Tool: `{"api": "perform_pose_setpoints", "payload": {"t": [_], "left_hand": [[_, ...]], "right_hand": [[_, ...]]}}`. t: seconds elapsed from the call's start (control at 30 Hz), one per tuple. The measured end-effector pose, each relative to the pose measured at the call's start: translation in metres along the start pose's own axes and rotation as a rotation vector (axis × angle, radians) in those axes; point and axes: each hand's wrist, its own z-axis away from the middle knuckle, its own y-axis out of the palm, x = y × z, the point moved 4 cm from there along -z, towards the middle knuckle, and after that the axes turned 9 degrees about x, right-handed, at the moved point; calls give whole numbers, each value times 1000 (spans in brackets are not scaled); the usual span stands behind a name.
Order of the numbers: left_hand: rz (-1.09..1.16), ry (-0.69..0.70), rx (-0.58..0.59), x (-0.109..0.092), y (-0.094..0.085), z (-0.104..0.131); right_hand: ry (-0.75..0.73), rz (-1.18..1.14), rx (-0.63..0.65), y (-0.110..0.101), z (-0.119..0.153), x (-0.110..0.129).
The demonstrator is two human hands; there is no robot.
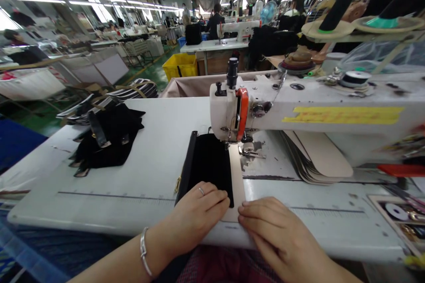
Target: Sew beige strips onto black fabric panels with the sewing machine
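Left hand [202,210] unclenched, fingers resting over the black fabric panel [212,163]; right hand [279,232] touching the beige backing [237,177] beside it, grip unclear! Light, soft cloth, probably, on stiffer backing: hold the edges.

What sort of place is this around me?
Probably a sewing workshop or factory: a sewing machine with a black panel at its needle end, a black thread cone above it, and another sewing machine farther back.
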Motion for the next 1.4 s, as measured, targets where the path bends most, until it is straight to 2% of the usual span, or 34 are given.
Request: {"api": "perform_pose_setpoints", "payload": {"t": [0.27, 0.4, 0.5, 0.6, 0.77, 0.97, 1.13, 1.4], "left_hand": [[-26, -18, 50, -2, 2, 1], [-52, -23, 95, -5, 5, 1], [-48, -29, 82, 0, -4, -7], [-52, -98, 54, 16, -15, -20], [-132, -166, 67, 37, -8, -32], [-164, -165, 19, 43, -4, -34], [-231, -138, 34, 50, -6, -41], [-201, -175, -21, 60, -5, -47]], "right_hand": [[-29, 64, 14, -2, -1, -3], [-20, 215, 57, 3, -3, -6], [-42, 359, 93, 8, -8, -7], [-97, 407, 114, 10, -13, -8], [-121, 416, 11, 8, -17, -12], [-119, 427, -26, 8, -26, -20], [-109, 378, 4, 6, -32, -27], [-21, 289, 62, 3, -40, -35]]}}
